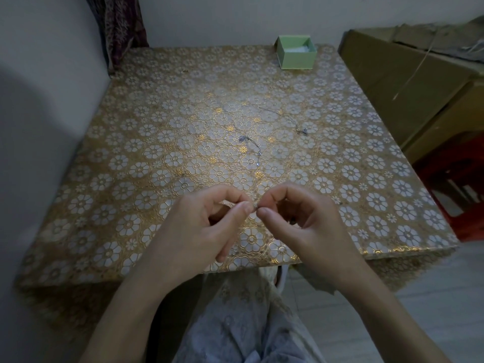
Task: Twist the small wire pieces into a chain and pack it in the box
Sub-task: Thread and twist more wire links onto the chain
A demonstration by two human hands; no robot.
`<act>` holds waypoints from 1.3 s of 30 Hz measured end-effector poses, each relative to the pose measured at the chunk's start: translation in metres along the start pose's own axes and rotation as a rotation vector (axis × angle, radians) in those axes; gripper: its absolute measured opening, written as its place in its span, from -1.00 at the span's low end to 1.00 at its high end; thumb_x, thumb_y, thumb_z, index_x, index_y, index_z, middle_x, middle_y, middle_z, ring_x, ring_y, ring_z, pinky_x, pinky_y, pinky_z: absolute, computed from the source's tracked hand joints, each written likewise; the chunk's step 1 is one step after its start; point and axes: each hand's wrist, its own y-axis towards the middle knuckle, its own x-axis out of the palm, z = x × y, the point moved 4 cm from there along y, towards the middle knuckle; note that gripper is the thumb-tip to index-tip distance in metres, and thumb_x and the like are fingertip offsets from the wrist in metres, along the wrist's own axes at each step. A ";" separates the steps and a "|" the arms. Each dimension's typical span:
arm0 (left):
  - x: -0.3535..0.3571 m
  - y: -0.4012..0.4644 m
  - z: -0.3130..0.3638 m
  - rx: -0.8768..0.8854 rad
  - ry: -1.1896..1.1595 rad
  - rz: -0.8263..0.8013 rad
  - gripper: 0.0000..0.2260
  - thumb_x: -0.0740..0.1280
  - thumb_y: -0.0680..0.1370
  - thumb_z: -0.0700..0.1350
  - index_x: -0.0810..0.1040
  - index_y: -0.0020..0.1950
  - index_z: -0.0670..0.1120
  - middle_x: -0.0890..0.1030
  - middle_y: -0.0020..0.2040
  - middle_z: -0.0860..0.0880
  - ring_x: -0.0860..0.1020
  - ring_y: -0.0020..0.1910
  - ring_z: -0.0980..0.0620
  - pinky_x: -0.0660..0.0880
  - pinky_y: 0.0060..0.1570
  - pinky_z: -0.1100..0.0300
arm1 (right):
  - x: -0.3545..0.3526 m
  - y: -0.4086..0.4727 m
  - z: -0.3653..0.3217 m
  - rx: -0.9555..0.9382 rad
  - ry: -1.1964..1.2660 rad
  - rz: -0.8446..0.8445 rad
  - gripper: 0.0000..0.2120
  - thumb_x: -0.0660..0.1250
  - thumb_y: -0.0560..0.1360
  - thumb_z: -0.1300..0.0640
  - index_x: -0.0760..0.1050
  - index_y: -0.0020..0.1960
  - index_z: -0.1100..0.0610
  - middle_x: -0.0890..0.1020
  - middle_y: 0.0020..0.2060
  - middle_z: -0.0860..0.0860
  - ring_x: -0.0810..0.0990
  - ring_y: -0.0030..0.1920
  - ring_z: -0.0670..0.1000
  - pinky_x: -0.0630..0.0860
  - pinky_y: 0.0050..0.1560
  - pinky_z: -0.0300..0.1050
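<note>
In the head view, the left hand (pixel 209 221) and the right hand (pixel 301 218) are meeting just above the near edge of the table (pixel 78 231), thumb and forefinger of each curling tight into a pinch. Between the two sets of fingers (pixel 245 206) a tiny wire piece (pixel 255 205) is just showing; it is too small to tell how far it is bent or joined. The remaining fingers of both hands are hanging loosely curled and holding nothing.

Further out, near the middle of the table, a short chain section (pixel 250 146) is lying curved on the patterned cover, and a longer thin strand (pixel 285 119) is lying beyond it to the right, apart from it. The green box (pixel 297 55) is sitting open at the far edge, well apart from the hands.

The likely trouble is the wire slipping: the piece is being held only by fingertips, right over the table's edge, so a slip during twisting would probably be sending it into the lap or onto the floor. The busy gold-and-white pattern and dim light are making any dropped piece hard to find. Twisting too hard could also be snapping or kinking such thin wire, and a sleeve or wrist sweeping forward could be dragging the loose sections off their spots.
</note>
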 end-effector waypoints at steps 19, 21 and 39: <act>0.000 0.001 -0.002 0.085 0.075 -0.028 -0.85 0.30 0.40 0.10 0.58 -0.19 0.06 0.58 -0.26 0.15 0.54 -0.37 0.22 0.42 -0.46 0.41 | 0.002 0.000 0.004 0.076 0.047 -0.069 -0.93 0.29 0.38 0.12 0.46 -0.27 0.08 0.44 -0.42 -0.06 0.38 -0.41 -0.05 0.32 -0.42 -0.07; 0.000 0.002 -0.002 0.093 0.065 -0.034 -0.87 0.31 0.39 0.09 0.58 -0.21 0.06 0.56 -0.18 0.15 0.55 -0.29 0.21 0.41 -0.46 0.44 | 0.002 0.000 0.003 0.071 0.074 -0.064 -0.93 0.27 0.37 0.10 0.45 -0.26 0.08 0.42 -0.43 -0.03 0.37 -0.42 -0.03 0.31 -0.43 -0.03; 0.002 0.003 -0.004 0.044 -0.043 -0.020 -0.84 0.29 0.33 0.07 0.56 -0.23 0.01 0.60 -0.35 0.00 0.52 -0.55 0.07 0.46 -0.52 0.27 | 0.005 -0.001 0.004 0.144 0.184 -0.103 -0.89 0.29 0.41 0.23 0.43 -0.25 0.25 0.40 -0.48 -0.08 0.32 -0.51 -0.06 0.23 -0.52 -0.17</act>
